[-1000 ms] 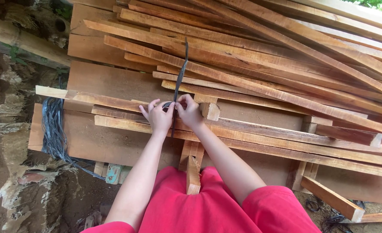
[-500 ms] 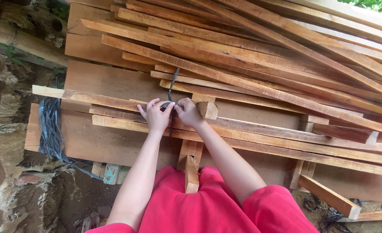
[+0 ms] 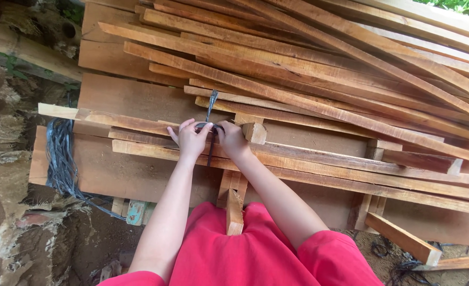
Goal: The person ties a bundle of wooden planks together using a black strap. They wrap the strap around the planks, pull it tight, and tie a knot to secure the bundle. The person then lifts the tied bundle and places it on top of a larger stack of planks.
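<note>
Both hands, left [image 3: 191,139] and right [image 3: 232,139], pinch the dark strip [image 3: 211,108], best kept taut toward twelve o'clock over the slats [image 3: 308,103].

Outdoor daylight, bare earth ground [image 3: 1,212], stacked wooden planks [image 3: 351,74], green foliage [image 3: 467,6] beyond.

Dark strap [image 3: 211,106] middle hidden under both hands; wooden slats [image 3: 351,69] cut off at right edge; fingertips hidden.
</note>
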